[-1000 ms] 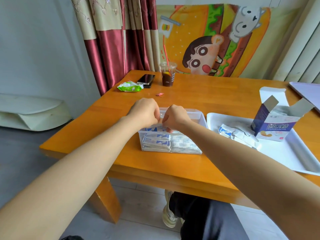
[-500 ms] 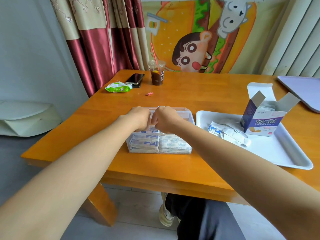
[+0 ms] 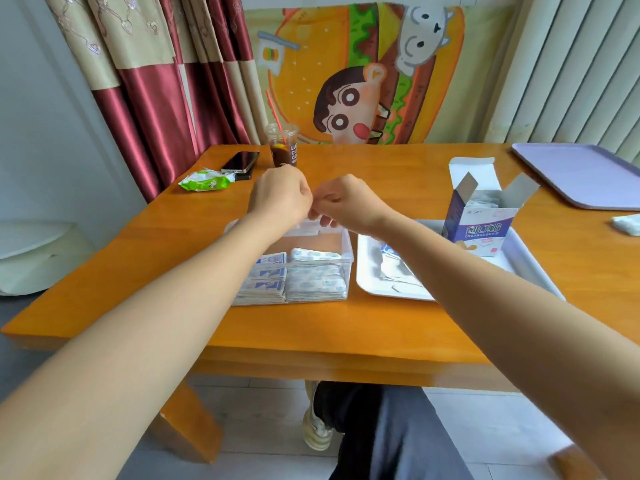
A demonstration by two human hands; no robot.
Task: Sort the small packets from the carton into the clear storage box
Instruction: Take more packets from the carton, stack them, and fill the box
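Above the clear box (image 3: 348,244), left hand (image 3: 281,197) and right hand (image 3: 348,204) meet, fingers curled; whether they pinch anything is indiscernible.

You have one view only, from the camera on your head. It faces forward and down over the orange table (image 3: 194,244), close enough that your forearms (image 3: 138,323) fill the foreground, and reaches the curtain (image 3: 152,98) behind.

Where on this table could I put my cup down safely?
Bare wood left of the clear box, up to the green packet, and along the near edge. Also between the drink and carton. The white tray is crowded.
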